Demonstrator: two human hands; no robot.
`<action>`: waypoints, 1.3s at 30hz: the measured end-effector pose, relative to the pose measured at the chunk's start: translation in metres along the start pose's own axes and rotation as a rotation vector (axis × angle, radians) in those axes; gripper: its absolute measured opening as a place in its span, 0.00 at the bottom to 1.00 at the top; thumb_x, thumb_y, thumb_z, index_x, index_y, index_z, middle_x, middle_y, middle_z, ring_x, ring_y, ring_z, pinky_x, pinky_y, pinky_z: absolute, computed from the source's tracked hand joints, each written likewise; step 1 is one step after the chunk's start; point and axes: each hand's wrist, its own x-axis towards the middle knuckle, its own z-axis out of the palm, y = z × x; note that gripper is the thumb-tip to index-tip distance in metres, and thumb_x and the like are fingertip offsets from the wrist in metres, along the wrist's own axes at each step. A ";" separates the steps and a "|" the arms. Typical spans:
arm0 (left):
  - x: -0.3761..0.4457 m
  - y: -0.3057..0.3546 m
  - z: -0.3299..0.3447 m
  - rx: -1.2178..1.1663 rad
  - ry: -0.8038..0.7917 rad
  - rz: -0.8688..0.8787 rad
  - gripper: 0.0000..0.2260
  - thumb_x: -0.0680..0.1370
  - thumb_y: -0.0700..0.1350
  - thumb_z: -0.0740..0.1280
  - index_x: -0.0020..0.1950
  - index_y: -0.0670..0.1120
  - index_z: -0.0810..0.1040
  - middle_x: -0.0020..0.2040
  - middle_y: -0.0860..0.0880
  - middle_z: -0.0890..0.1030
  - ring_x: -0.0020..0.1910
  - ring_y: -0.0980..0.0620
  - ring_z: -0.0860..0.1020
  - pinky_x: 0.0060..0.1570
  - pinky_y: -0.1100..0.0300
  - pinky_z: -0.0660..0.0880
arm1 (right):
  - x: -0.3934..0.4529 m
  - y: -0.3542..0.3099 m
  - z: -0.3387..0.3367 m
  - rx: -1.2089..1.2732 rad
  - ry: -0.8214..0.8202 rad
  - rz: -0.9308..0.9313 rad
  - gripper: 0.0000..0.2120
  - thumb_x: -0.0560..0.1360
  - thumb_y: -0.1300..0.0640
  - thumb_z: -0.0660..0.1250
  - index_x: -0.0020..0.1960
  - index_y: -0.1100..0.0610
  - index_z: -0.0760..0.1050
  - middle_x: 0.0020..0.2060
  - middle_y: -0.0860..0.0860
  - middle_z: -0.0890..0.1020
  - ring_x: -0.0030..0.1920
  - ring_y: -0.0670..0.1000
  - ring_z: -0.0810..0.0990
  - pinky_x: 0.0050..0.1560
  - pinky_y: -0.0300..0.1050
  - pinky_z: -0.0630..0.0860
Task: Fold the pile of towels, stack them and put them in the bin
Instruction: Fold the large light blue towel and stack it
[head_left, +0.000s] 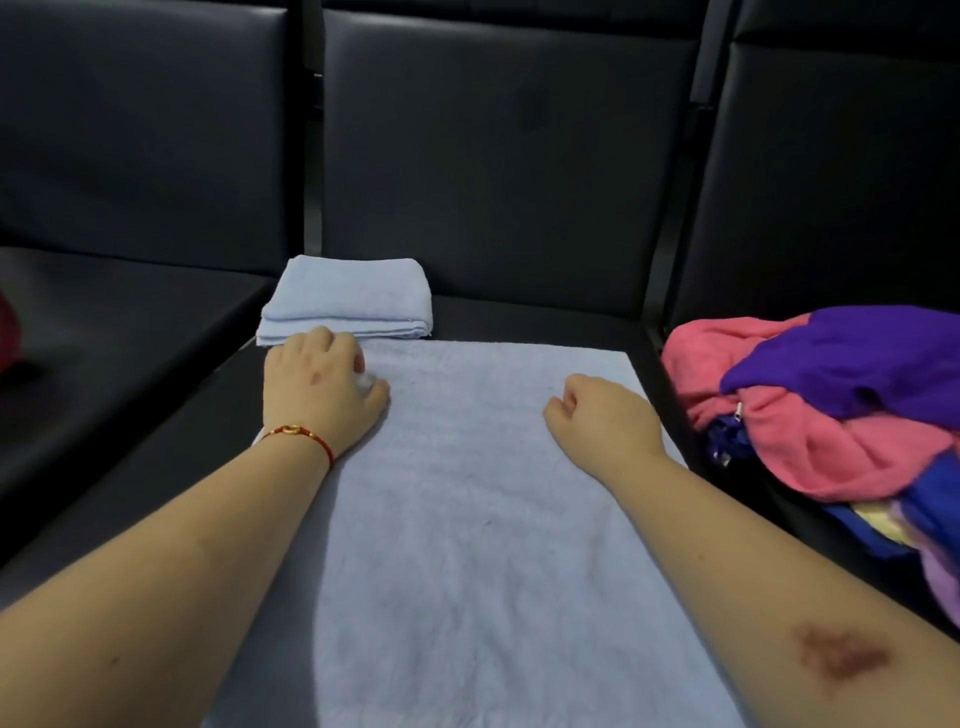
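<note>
Left hand: the left hand (319, 387) lies at the far left corner of the pale blue terry towel spread flat (467, 519), its fingers curled over a small bunch of cloth there, so it seems to be grasping that corner.
Right hand: the right hand (597, 415) rests near the far right corner, fingers curled under; whether it pinches cloth or is merely clenched on top I cannot tell.
Spread towel: it lies lengthwise on the black padded seat (519, 317), running from the far edge toward the person, smooth and unfolded.
Folded towel: a pale blue folded terry towel (347, 304) sits just beyond the left hand, touching or nearly touching the spread towel's far edge.
Unfolded pile: a heap of pink, purple and blue cloths (831, 405) lies on the next seat to the right, apart from the spread towel.
Bin: none in view.
Risk, uneven fold: if only the left corner is truly held, lifting would drag the towel askew and the edges would not meet.
Risk, knocked stack: the left knuckles sit close to the folded towel; raising the corner away from the person could push it or catch its edge.
Risk, slip: the seat looks slick, so a pull toward the person may slide the whole towel off the near edge.
</note>
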 end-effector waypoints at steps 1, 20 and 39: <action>-0.002 0.002 -0.001 0.006 -0.073 -0.004 0.13 0.76 0.56 0.64 0.44 0.47 0.74 0.46 0.45 0.79 0.46 0.44 0.75 0.45 0.55 0.66 | 0.001 -0.001 0.000 -0.001 -0.049 -0.006 0.15 0.79 0.48 0.55 0.36 0.54 0.61 0.34 0.48 0.68 0.34 0.51 0.68 0.30 0.44 0.58; -0.139 -0.026 -0.112 -0.150 -0.368 -0.298 0.28 0.76 0.59 0.63 0.73 0.50 0.64 0.68 0.46 0.72 0.66 0.43 0.70 0.66 0.51 0.66 | -0.156 0.008 -0.074 0.042 -0.386 0.022 0.34 0.76 0.40 0.61 0.76 0.53 0.57 0.77 0.55 0.51 0.76 0.54 0.55 0.73 0.48 0.57; -0.182 0.008 -0.119 0.028 -0.703 0.045 0.35 0.78 0.66 0.47 0.79 0.50 0.42 0.78 0.46 0.40 0.77 0.46 0.40 0.75 0.48 0.40 | -0.185 0.004 -0.077 0.043 -0.441 0.002 0.33 0.81 0.39 0.49 0.78 0.57 0.48 0.78 0.55 0.46 0.77 0.53 0.45 0.75 0.51 0.46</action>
